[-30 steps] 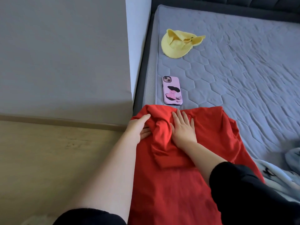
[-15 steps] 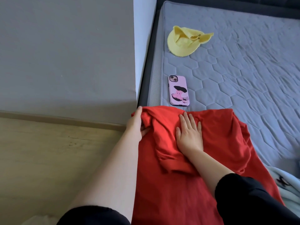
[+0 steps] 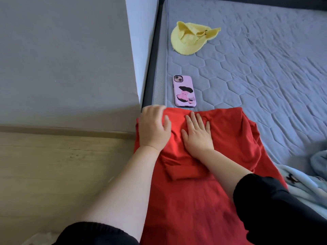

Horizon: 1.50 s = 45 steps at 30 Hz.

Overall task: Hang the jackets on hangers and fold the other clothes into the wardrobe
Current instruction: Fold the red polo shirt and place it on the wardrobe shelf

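Both hands are flat and holding nothing. The left hand (image 3: 154, 128) lies on the far-left corner of the red garment (image 3: 228, 147), fingers loose and a bit blurry. The right hand (image 3: 197, 136) presses down just beside it with its fingers spread, on a sleeve (image 3: 184, 171) folded in over the body of the garment.

The garment is spread on the bed's grey quilted mattress (image 3: 265, 76). Its left edge runs along the bed's side, right by the grey panel (image 3: 67, 64) and the wooden floor (image 3: 62, 174). Its far edge stops just short of a pink phone (image 3: 184, 91) (basically touching, hard to say).

A yellow hat (image 3: 192, 38) sits further up the mattress, well apart. A wide stretch of mattress lies to the right of the garment, and a light blue blanket (image 3: 300, 184) bunches up at its near-right edge.
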Available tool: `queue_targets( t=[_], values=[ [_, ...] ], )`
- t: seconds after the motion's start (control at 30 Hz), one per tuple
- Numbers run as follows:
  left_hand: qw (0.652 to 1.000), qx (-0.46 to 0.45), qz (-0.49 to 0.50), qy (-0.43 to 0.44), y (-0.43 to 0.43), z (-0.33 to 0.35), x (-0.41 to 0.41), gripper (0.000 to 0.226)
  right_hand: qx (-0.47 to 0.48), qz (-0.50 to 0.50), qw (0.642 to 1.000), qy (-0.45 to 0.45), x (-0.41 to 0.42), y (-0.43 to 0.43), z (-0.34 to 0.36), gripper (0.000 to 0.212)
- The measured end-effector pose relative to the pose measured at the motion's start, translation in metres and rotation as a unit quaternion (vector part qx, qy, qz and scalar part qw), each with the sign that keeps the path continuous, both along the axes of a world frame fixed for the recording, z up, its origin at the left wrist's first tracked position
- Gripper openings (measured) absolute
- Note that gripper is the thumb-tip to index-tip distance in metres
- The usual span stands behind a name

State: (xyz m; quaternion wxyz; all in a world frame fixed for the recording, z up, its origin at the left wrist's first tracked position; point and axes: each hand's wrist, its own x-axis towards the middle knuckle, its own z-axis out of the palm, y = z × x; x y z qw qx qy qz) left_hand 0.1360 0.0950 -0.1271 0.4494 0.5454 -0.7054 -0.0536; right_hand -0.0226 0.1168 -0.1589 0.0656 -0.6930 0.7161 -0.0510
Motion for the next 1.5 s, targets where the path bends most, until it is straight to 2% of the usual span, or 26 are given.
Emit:
queue_targets(
  t=[0.03,0.1,0.2,0.27,0.37,0.5,0.67,0.77,0.83,0.93,1.0,1.1,1.17,1.27,1.33,1.4,1.5],
  values=[
    [0.998,-0.007,-0.048,-0.035,0.004,0.003,-0.013,0.033,-0.003,0.015,1.0,-0.007,-0.004,0.001,0.004,0.058],
    [0.987,0.056,-0.101,-0.116,0.016,-0.001,-0.034,0.042,-0.007,0.046,0.999,0.006,-0.017,0.005,0.012,0.061],
    [0.925,0.217,-0.11,-0.293,0.033,-0.021,-0.044,0.056,0.01,0.051,0.995,0.08,-0.053,0.01,0.015,0.061],
    [0.9,0.262,-0.089,-0.337,0.034,-0.032,-0.037,0.06,0.03,-0.001,0.997,0.074,-0.082,0.012,0.014,0.058],
    [0.902,0.286,-0.053,-0.319,0.031,-0.036,-0.028,0.061,0.039,-0.101,0.993,0.053,-0.11,0.017,0.011,0.058],
    [0.905,0.309,-0.008,-0.293,0.027,-0.035,-0.019,0.061,0.044,-0.191,0.981,0.016,-0.106,0.011,0.012,0.059],
    [0.891,0.381,0.044,-0.244,0.016,-0.031,-0.01,0.058,0.035,-0.203,0.978,-0.013,-0.109,0.008,0.012,0.06],
    [0.879,0.4,0.069,-0.251,0.009,-0.023,-0.008,0.057,0.075,-0.294,0.952,-0.033,-0.123,0.007,0.016,0.062],
    [0.889,0.373,0.091,-0.251,0.001,-0.014,-0.007,0.058,0.074,-0.32,0.944,-0.026,-0.127,0.002,0.023,0.064],
    [0.919,0.283,0.014,-0.274,-0.018,0.002,-0.012,0.064,-0.011,-0.208,0.978,-0.007,-0.121,-0.01,0.031,0.062],
    [0.907,0.282,-0.063,-0.307,-0.03,0.013,-0.018,0.073,-0.046,-0.112,0.992,-0.036,-0.11,-0.019,0.036,0.067],
    [0.869,0.347,-0.098,-0.339,-0.046,0.018,-0.022,0.087,0.028,-0.027,0.999,-0.038,-0.097,-0.034,0.043,0.079],
    [0.857,0.372,-0.095,-0.344,-0.053,0.02,-0.022,0.09,0.104,-0.012,0.995,-0.003,-0.099,-0.045,0.047,0.074],
    [0.839,0.392,-0.097,-0.365,-0.066,0.031,-0.017,0.068,0.172,-0.006,0.984,0.051,-0.109,-0.057,0.06,0.038],
    [0.806,0.423,-0.102,-0.401,-0.07,0.045,-0.016,0.054,0.195,-0.005,0.978,0.071,-0.108,-0.06,0.072,0.019],
    [0.792,0.413,-0.074,-0.443,-0.069,0.061,-0.017,0.049,0.166,0.001,0.977,0.134,-0.101,-0.06,0.081,0.02],
    [0.824,0.352,0.008,-0.444,-0.063,0.083,-0.019,0.033,0.041,-0.014,0.978,0.205,-0.095,-0.061,0.097,0.024]
  ],
)
